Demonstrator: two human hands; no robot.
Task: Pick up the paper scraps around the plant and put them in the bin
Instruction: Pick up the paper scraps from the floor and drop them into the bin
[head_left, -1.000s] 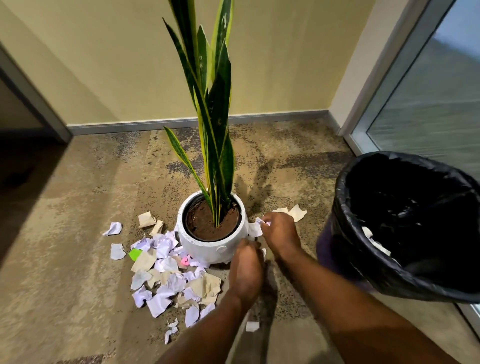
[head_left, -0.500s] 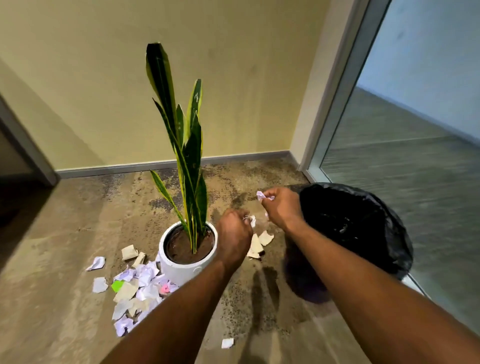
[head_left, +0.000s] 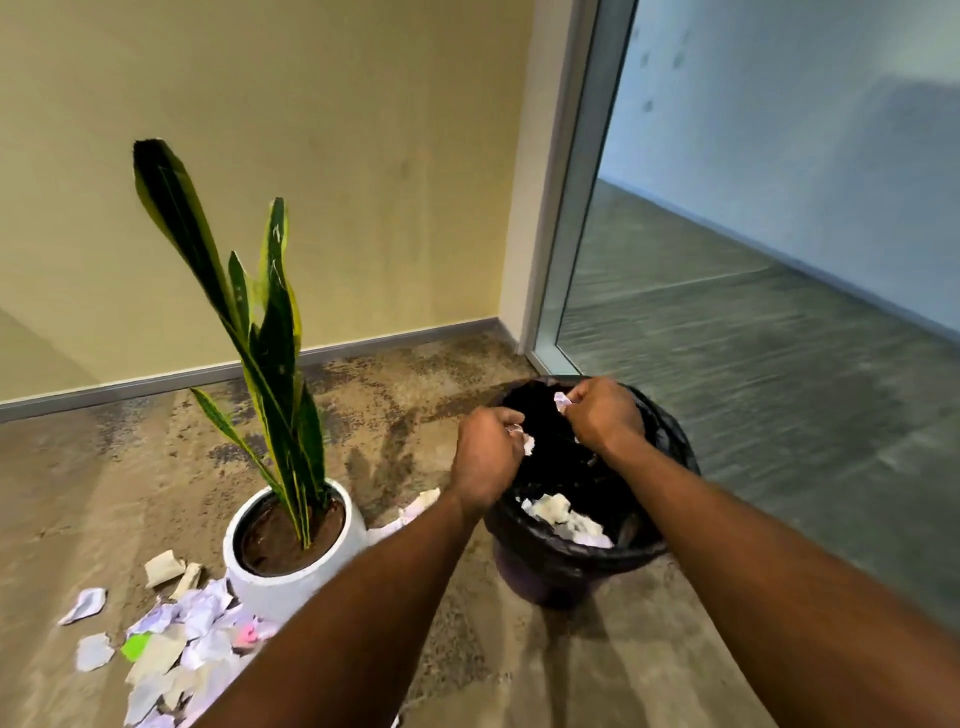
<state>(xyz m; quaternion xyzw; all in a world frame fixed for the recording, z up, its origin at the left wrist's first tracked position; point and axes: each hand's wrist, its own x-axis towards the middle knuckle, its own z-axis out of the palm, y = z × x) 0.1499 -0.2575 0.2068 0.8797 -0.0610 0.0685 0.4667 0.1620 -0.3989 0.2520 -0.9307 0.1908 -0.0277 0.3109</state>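
My left hand and right hand each pinch paper scraps over the open bin. I should let go well inside its rim so nothing flutters out; more scraps litter the floor by the plant pot

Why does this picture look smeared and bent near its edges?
Head view: motion blur smears the paper scraps on the floor; the wide lens seems to lean the window frame and the plant; the left hand and right hand over the bin are fairly sharp; lighting is soft, without glare.
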